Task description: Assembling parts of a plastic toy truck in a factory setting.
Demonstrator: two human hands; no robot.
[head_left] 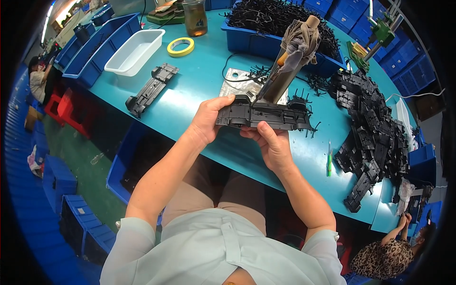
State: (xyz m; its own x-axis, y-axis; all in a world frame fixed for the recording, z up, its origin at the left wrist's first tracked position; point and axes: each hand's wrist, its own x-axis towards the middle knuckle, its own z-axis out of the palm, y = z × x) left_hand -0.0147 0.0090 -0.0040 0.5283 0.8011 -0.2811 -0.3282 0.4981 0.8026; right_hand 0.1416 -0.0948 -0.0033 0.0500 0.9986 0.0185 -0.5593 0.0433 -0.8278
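Observation:
A long black plastic toy-car chassis (273, 116) is held level in both hands above the table's near edge. My left hand (209, 116) grips its left end, thumb on top. My right hand (271, 144) holds its near side around the middle, thumb against the edge and fingers underneath. Right behind the chassis stands a thick upright post (277, 85), its top wrapped in brown cloth (303, 42). Whether the post touches the chassis cannot be made out. Thin black sprue bits stick out by the chassis's right end. A shiny metal plate (231, 89) lies behind.
Another chassis (152, 90) lies left, near a white tray (135, 52) and yellow tape roll (181, 47). Rightward are a green-handled pointed tool (329, 161) and a heap of chassis parts (373, 128). A blue bin (247, 40) holds black scraps. Co-workers sit at both sides.

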